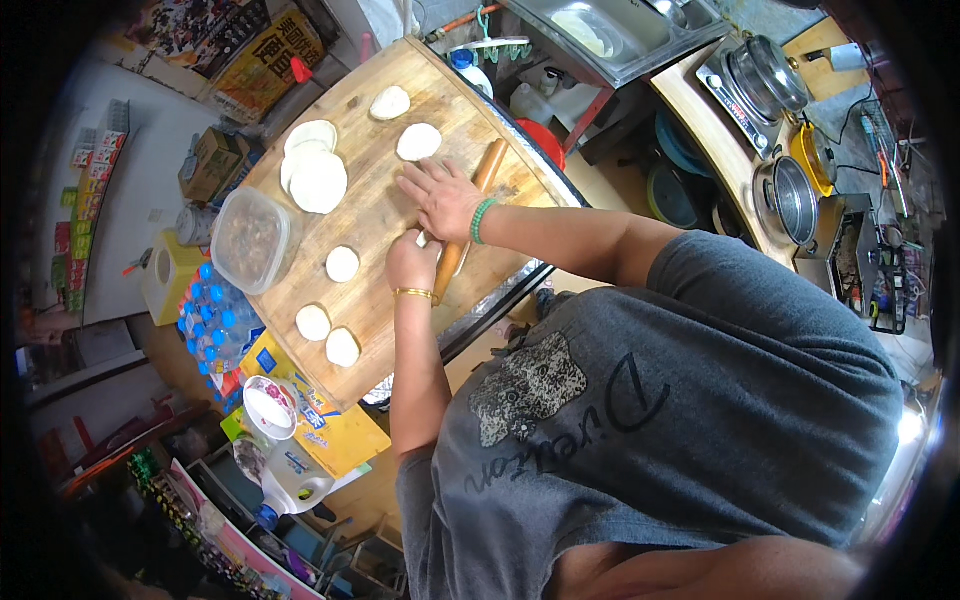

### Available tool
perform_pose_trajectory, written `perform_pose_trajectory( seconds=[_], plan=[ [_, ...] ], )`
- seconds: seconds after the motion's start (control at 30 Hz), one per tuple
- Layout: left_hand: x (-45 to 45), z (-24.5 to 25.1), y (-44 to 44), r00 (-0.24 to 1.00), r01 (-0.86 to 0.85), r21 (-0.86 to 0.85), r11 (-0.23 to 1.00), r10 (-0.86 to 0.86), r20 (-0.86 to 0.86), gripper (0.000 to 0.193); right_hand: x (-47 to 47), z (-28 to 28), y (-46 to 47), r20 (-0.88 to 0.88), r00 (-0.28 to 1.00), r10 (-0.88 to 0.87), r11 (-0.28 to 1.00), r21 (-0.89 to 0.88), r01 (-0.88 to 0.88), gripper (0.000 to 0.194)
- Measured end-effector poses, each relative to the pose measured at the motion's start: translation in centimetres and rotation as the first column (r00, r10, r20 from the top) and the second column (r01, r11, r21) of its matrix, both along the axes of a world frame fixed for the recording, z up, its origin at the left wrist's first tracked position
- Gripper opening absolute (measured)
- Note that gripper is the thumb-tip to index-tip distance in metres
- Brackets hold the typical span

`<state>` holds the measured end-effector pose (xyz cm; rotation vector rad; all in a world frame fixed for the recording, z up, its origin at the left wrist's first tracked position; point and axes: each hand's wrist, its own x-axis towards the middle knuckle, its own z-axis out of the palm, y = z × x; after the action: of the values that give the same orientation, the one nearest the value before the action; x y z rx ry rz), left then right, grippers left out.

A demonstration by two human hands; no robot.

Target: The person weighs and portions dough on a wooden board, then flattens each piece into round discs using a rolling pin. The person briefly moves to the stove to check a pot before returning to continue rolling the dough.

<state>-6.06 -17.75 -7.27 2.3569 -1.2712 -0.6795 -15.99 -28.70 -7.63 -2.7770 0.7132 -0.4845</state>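
Observation:
My right hand (442, 199), with a green beaded bracelet at its wrist, lies flat across a wooden rolling pin (491, 161). Its fingers are stretched out past the pin over a wooden board (382, 195). Just in front of the pin, my left hand (411, 259) pinches the edge of a piece of dough (422, 239), which the hands and pin mostly hide. Three overlapping flat dough rounds (319, 182) lie at the board's far left. Smaller dough pieces sit apart, one (419, 142) beyond my right fingertips, another (343, 264) left of my left hand.
On the board's left edge stands a clear plastic tub (251, 240) of brownish filling. Beside the board are blue-capped bottles (214, 315), a bowl (270, 407) and a yellow carton (337, 435). A steel sink (615, 37) and a counter with a lidded pot (769, 75) are at upper right.

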Motion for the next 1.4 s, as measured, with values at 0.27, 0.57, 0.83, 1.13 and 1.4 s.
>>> perform_pose_trajectory(
  seconds=[0.27,0.57,0.83,1.13,1.4],
  plan=[
    [1.6,-3.3,3.8,0.912,-0.286,-0.122,0.950,0.230,-0.339,0.024,-12.5,0.6,2.4,0.012,0.991,0.135,0.986,-0.100,-0.133,0.054],
    [0.0,-1.1,1.4,0.998,-0.055,0.011,0.998,0.056,-0.037,0.034,-2.3,1.1,1.0,-0.079,0.996,0.048,0.970,0.240,-0.028,0.051],
    [1.2,-0.9,1.0,0.997,-0.060,-0.030,0.998,0.058,-0.045,0.032,-0.4,0.5,0.7,0.064,0.997,0.042,0.998,0.037,-0.044,0.045],
    [1.1,-4.3,3.9,0.819,-0.287,-0.165,0.944,0.153,-0.553,0.028,-11.6,0.2,2.4,-0.013,0.985,0.171,0.983,-0.067,-0.171,0.058],
    [2.1,-0.8,0.2,0.996,-0.015,-0.078,0.997,0.008,-0.088,0.032,2.2,0.2,0.5,0.057,0.993,0.107,0.994,-0.036,-0.105,0.055]
  ],
)
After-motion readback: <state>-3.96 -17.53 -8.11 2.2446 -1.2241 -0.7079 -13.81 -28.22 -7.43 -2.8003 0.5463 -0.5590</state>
